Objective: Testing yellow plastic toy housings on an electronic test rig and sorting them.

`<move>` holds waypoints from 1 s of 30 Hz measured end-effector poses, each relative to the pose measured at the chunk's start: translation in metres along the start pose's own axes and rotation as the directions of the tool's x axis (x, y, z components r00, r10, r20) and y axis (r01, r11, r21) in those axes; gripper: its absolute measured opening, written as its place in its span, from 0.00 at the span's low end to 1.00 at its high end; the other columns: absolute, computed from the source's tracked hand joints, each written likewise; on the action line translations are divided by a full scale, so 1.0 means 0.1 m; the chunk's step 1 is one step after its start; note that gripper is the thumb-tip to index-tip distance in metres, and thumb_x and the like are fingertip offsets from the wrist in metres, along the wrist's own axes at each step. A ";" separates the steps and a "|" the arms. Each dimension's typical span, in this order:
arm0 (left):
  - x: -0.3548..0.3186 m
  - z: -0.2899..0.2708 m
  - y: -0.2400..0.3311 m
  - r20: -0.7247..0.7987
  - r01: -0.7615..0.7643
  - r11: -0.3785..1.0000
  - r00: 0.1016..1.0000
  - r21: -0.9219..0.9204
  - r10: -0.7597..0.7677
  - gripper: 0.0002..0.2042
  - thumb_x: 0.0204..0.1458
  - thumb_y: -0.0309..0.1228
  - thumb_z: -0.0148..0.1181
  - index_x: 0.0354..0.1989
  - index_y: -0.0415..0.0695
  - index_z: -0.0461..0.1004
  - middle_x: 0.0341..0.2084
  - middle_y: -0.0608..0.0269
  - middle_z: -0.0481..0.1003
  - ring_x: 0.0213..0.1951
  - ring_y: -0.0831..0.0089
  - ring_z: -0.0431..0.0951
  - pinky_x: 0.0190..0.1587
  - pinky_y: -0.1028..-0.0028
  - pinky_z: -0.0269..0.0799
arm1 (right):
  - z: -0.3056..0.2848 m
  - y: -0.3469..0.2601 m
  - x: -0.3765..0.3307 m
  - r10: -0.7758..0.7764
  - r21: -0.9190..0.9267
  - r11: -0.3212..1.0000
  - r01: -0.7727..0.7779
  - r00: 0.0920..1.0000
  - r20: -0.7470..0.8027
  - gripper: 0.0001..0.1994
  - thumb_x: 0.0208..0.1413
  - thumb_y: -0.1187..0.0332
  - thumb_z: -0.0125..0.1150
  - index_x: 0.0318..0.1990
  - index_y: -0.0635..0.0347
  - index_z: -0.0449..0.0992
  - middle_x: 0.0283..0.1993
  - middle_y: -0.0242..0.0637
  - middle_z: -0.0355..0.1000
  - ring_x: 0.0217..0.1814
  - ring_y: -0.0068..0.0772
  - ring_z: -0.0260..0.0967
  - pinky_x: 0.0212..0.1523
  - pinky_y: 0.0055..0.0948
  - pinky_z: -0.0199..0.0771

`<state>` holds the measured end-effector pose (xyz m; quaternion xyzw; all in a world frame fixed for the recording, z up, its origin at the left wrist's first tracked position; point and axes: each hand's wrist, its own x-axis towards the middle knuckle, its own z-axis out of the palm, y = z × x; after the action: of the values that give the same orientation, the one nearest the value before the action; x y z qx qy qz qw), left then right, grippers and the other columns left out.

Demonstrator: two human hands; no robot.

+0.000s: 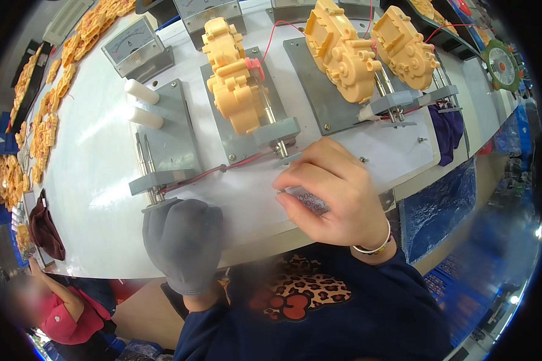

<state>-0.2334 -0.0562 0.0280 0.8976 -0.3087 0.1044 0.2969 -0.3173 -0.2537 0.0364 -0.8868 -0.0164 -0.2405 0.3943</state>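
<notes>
White worktop [96, 186] stretches away, yellow plastic housings [45, 135] strewn along its left side and a grey-cased analogue meter [132, 48] near the back. Leftmost stands a grey metal fixture with two white cylindrical posts [176, 141]; the grey-gloved left hand [183, 240] is curled at its near end, its grip hidden. Beside a fixture bearing a yellow plastic gearbox [232, 84], the bare right hand [337, 192] has thumb and forefinger nearly meeting; whether they pinch something tiny is unclear.
</notes>
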 end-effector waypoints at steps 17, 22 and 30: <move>0.01 0.01 0.00 -0.021 -0.026 1.000 0.999 0.005 0.026 0.09 0.31 0.22 0.63 0.23 0.45 0.72 0.22 0.61 0.70 0.28 0.60 0.70 0.30 0.65 0.66 | 0.14 0.06 -0.03 -0.178 -0.216 0.960 0.180 0.984 0.027 0.10 0.31 0.80 0.61 0.24 0.60 0.68 0.24 0.35 0.64 0.25 0.36 0.62 0.28 0.30 0.64; 0.03 0.02 0.00 -0.035 -0.059 0.998 0.998 -0.007 0.058 0.07 0.33 0.20 0.60 0.22 0.42 0.70 0.20 0.60 0.68 0.25 0.64 0.67 0.28 0.69 0.62 | 0.16 0.04 -0.06 -0.220 -0.328 0.919 0.216 0.975 0.028 0.10 0.29 0.81 0.60 0.23 0.60 0.68 0.23 0.35 0.63 0.24 0.36 0.61 0.27 0.29 0.63; 0.04 0.02 0.02 -0.047 -0.073 0.997 0.996 -0.004 0.073 0.05 0.35 0.18 0.58 0.21 0.38 0.69 0.18 0.60 0.67 0.22 0.68 0.64 0.25 0.72 0.59 | 0.15 0.05 -0.07 -0.218 -0.296 0.933 0.204 0.976 -0.014 0.11 0.28 0.82 0.59 0.23 0.59 0.69 0.22 0.33 0.63 0.23 0.35 0.60 0.25 0.28 0.62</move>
<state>-0.2315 -0.0606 0.0287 0.8823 -0.3344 0.1352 0.3024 -0.3166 -0.2452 0.0214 -0.9227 -0.0666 -0.3016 0.2308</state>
